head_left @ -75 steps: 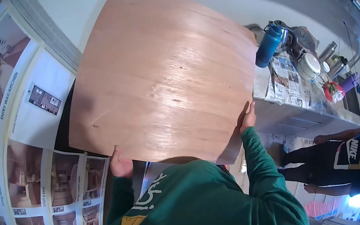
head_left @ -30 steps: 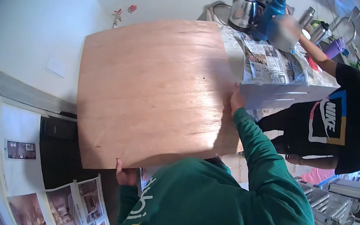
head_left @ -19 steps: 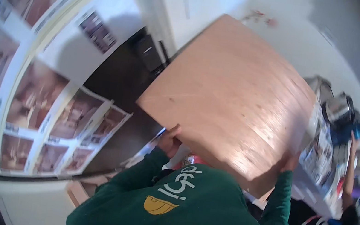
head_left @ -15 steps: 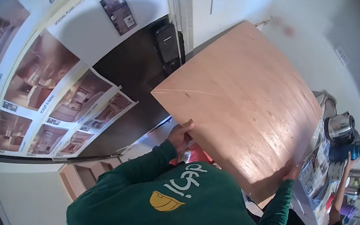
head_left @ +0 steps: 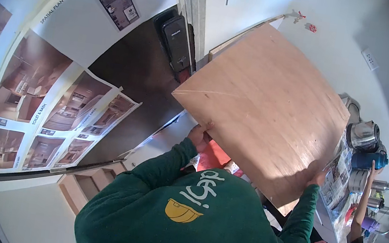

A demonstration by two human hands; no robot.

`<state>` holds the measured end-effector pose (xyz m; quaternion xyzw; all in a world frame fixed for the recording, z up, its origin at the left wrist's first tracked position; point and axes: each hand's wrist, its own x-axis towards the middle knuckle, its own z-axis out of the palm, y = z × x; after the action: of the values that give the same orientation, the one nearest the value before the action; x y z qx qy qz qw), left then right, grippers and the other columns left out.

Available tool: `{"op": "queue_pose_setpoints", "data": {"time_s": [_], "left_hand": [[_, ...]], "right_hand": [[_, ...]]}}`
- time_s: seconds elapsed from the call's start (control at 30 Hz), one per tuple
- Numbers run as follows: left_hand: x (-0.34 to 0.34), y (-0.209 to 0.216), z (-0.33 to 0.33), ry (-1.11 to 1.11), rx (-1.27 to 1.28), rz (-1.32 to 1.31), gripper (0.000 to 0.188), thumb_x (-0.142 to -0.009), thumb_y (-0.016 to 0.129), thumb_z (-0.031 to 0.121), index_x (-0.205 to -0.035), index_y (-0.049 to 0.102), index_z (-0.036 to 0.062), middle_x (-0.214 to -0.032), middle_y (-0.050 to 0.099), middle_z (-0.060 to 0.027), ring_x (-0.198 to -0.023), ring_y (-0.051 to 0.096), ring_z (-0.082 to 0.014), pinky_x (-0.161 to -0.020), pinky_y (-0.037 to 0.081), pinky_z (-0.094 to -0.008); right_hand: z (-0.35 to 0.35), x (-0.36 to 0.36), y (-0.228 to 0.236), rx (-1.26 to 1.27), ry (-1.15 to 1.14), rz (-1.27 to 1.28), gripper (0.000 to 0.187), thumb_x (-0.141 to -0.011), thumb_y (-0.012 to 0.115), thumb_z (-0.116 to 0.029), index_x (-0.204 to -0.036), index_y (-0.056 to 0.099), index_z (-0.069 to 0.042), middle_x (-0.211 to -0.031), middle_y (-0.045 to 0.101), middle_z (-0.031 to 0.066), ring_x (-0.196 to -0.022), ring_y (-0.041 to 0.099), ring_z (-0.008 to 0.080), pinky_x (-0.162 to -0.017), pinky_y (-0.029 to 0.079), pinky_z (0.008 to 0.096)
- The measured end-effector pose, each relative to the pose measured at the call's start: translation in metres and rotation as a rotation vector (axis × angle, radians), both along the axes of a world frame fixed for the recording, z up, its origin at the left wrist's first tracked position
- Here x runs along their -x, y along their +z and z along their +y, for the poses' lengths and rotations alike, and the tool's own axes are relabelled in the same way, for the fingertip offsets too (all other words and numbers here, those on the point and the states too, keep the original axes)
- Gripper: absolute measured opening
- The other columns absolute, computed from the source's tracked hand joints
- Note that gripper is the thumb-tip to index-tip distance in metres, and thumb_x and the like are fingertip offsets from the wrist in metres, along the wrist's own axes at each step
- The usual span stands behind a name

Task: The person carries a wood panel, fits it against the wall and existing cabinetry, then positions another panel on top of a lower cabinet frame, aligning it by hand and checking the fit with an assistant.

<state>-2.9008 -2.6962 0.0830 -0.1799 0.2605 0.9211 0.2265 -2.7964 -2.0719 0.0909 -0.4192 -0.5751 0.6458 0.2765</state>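
A large square plywood board tilts across the middle of the view in front of me, its pale brown face showing. My left hand is closed on its near left edge, thumb on the face and fingers hidden underneath. At the near right side, my right hand holds the board's edge, its fingers partly hidden. Both my arms are in green sleeves. Below the left part of the board, a red surface shows between my hand and my shirt.
On the right, a person's hand touches a blue bottle beside a steel kettle on a cluttered counter. Printed picture sheets cover the left wall. A black wall device hangs near the door frame. Wooden shelves stand lower left.
The board's left corner has shifted slightly right and up in view, and a wooden strip shows behind its far edge. The wall sheets have slid left in view. Both hands keep their hold.
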Motion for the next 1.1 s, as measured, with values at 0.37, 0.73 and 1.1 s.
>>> {"op": "queue_pose_setpoints", "data": {"time_s": [0.37,0.73,1.1], "left_hand": [[0.035,-0.014,0.021,0.033,-0.016,-0.017,0.043,-0.098,0.069,0.014,-0.137,0.054,0.0036,-0.130,0.066,-0.0102,-0.117,0.065,-0.0272,-0.104,0.053,-0.0440],[0.073,-0.019,0.040,0.016,0.072,0.037,0.036,-0.097,0.068,0.014,-0.132,0.059,0.0070,-0.122,0.069,-0.0084,-0.112,0.067,-0.0255,-0.097,0.055,-0.0410],[0.129,0.005,0.058,0.083,0.133,0.079,0.042,-0.099,0.063,0.015,-0.139,0.055,0.0054,-0.131,0.065,-0.0107,-0.122,0.063,-0.0274,-0.102,0.054,-0.0430]], "right_hand": [[-0.054,0.035,0.064,0.186,-0.025,-0.066,0.060,-0.109,0.037,-0.055,-0.137,0.059,-0.007,-0.124,0.067,0.0072,-0.109,0.064,0.0268,-0.092,0.055,0.0369],[0.023,0.047,0.013,0.210,-0.055,-0.113,0.086,-0.102,0.046,-0.065,-0.146,0.046,0.009,-0.125,0.066,0.0214,-0.105,0.069,0.0296,-0.091,0.055,0.0414],[-0.010,0.113,0.049,-0.140,-0.185,-0.697,0.102,-0.097,0.028,-0.078,-0.127,0.065,0.012,-0.132,0.063,0.0318,-0.129,0.059,0.0401,-0.110,0.041,0.0453]]}}
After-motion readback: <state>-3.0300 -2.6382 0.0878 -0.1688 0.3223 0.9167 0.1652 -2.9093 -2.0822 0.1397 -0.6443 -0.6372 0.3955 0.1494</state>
